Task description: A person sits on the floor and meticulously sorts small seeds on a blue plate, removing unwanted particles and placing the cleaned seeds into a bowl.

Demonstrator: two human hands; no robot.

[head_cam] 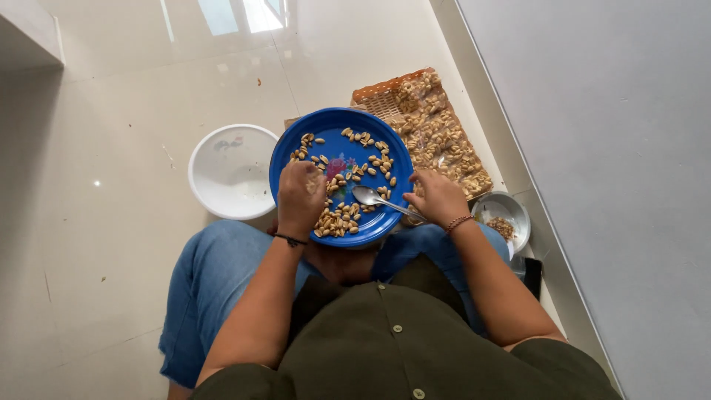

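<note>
Blue plate (333, 133) of peanuts (337, 221) sits mid-frame, left hand (300, 196) pinching peanuts, right hand (438, 198) grasping a spoon (378, 198)

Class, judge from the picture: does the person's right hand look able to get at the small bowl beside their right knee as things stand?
Probably yes. The right hand grips a spoon at the blue plate's edge, and the small bowl sits uncovered just beside that wrist, nothing between.

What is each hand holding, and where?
The right hand holds the spoon by its handle end. The left hand seems to pinch peanuts; unclear.
</note>
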